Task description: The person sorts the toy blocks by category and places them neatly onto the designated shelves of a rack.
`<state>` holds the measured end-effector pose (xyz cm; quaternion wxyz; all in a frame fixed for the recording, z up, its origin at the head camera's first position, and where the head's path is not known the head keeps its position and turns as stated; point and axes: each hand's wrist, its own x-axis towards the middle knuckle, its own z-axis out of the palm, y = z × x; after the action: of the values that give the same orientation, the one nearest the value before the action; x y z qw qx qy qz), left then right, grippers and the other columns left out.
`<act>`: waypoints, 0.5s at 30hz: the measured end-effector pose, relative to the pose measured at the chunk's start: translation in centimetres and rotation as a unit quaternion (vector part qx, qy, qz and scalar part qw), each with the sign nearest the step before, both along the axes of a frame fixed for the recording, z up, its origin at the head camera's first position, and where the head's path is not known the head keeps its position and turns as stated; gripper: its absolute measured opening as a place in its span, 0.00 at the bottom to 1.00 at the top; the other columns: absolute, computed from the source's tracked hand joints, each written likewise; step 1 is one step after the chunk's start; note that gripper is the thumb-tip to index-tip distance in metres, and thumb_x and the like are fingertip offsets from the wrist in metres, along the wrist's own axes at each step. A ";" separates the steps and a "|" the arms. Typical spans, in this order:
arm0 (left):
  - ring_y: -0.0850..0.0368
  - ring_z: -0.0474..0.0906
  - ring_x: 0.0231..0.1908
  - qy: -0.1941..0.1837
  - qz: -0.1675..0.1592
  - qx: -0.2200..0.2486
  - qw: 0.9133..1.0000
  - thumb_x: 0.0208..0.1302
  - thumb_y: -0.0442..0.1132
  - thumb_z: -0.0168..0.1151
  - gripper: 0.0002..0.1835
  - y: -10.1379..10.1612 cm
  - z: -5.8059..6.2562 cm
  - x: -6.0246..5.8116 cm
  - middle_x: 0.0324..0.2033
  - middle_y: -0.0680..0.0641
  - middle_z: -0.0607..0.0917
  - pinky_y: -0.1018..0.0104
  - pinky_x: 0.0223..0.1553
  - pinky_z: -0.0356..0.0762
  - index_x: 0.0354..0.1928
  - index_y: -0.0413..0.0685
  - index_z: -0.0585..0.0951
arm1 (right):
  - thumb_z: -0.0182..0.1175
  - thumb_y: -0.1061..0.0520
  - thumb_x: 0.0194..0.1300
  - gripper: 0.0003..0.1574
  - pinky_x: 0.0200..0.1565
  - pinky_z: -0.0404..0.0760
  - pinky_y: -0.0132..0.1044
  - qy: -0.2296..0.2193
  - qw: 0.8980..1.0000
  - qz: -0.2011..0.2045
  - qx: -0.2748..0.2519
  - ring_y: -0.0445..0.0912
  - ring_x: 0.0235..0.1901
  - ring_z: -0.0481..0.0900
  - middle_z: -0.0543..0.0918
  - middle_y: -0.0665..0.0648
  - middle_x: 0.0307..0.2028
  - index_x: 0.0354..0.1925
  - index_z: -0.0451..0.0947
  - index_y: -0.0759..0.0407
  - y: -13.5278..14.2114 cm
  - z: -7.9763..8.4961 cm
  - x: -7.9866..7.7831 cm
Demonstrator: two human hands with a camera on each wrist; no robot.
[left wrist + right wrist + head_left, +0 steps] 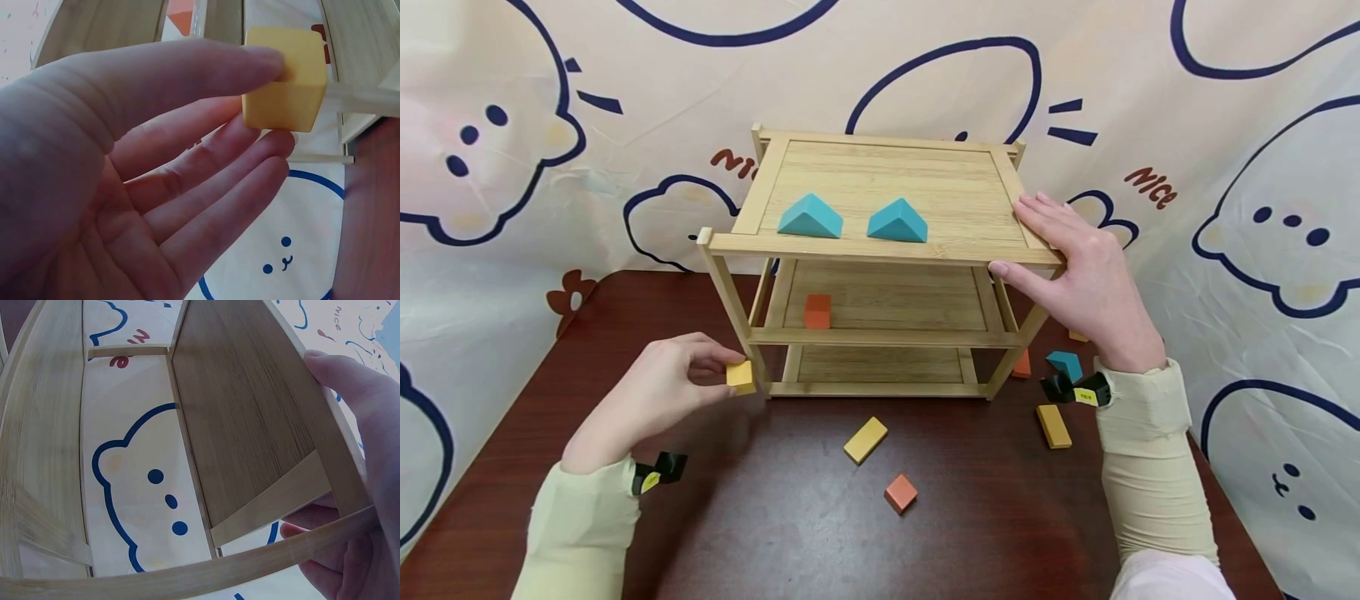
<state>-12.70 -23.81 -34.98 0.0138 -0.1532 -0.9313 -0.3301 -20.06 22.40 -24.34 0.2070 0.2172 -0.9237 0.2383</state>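
Observation:
My left hand [651, 392] pinches a yellow block [741, 377] between thumb and fingertips, beside the left front leg of a three-tier wooden shelf [880, 243]. The left wrist view shows the thumb on one face of the yellow block [285, 100], fingers behind it. At the shelf's upper right corner, my right hand [1086, 262] holds the top board, its thumb on the front edge. Fingers [315, 515] show past the side rail in the right wrist view. On the top board sit two blue triangular blocks [810, 217], and an orange block [817, 312] stands on the middle tier.
On the dark table [775, 525] before the shelf lie a yellow rectangular block [866, 440] and an orange cube [901, 493]. By the right leg are another yellow block [1054, 427], a blue block [1066, 363] and an orange one [1022, 365]. A printed cloth [662, 92] hangs behind.

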 end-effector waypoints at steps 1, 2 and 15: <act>0.47 0.86 0.41 -0.002 -0.001 -0.002 1.000 0.53 0.27 0.76 0.17 0.1 0.1 0.0 0.41 0.47 0.85 0.49 0.44 0.84 0.47 0.40 0.88 | 0.70 0.33 0.61 0.48 0.71 0.60 0.55 0.000 1.000 0.000 0.001 0.42 0.73 0.60 0.69 0.47 0.71 0.74 0.69 0.43 0.0 0.0 0.0; 0.47 0.86 0.42 -0.003 -0.004 -0.003 1.000 0.53 0.27 0.76 0.17 0.3 0.2 0.1 0.41 0.47 0.85 0.48 0.44 0.84 0.47 0.40 0.88 | 0.70 0.33 0.61 0.48 0.71 0.60 0.55 0.000 1.000 0.000 0.001 0.42 0.73 0.60 0.69 0.47 0.71 0.74 0.69 0.43 0.0 0.0 0.0; 0.50 0.86 0.41 0.035 -0.055 0.007 0.998 0.51 0.30 0.80 0.17 2.7 1.6 0.7 0.41 0.50 0.86 0.53 0.44 0.85 0.46 0.43 0.89 | 0.70 0.33 0.60 0.48 0.69 0.62 0.57 0.002 1.000 -0.004 0.000 0.42 0.73 0.60 0.68 0.46 0.71 0.74 0.69 0.42 0.0 0.1 0.0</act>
<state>-11.99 -21.12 -33.42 0.0290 -0.2157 -0.9180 -0.3316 -20.07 22.36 -24.29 0.2093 0.2142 -0.9241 0.2372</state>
